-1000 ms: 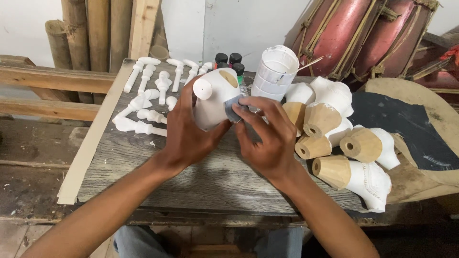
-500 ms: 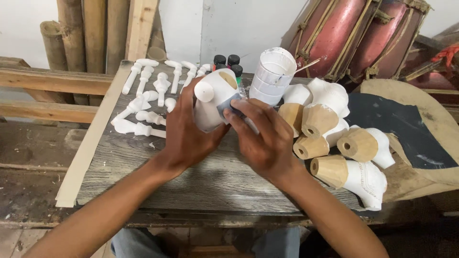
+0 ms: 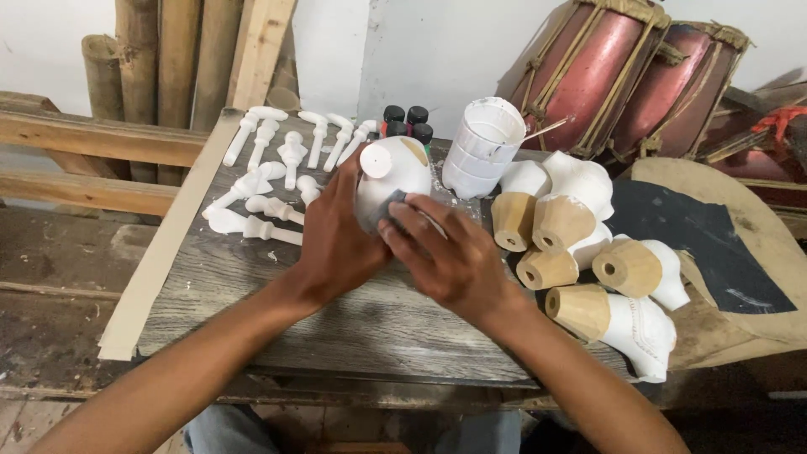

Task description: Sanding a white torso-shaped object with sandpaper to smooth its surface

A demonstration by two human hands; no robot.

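Counter (image 3: 252, 319): grey weathered plank top, nearest the viewer.
Left hand (image 3: 336, 240): fingers wrapped round the near side of a white-primed carved piece (image 3: 395, 172), holding it just above the counter.
Right hand (image 3: 450, 261): fingers pressed together on a small grey pad (image 3: 395, 210) (sandpaper, probably) against the piece's lower face.
Key relation: the piece lies at 12 o'clock from both hands, long axis roughly upright; both touch it.
Carved heads (image 3: 588, 269): 3 o'clock, white with bare wood necks.
White pegs (image 3: 277, 185): 10 o'clock.
White plastic container (image 3: 483, 147): 1 o'clock, ribbed, unlabelled.
Small bottles (image 3: 408, 122): 12 o'clock, black caps.
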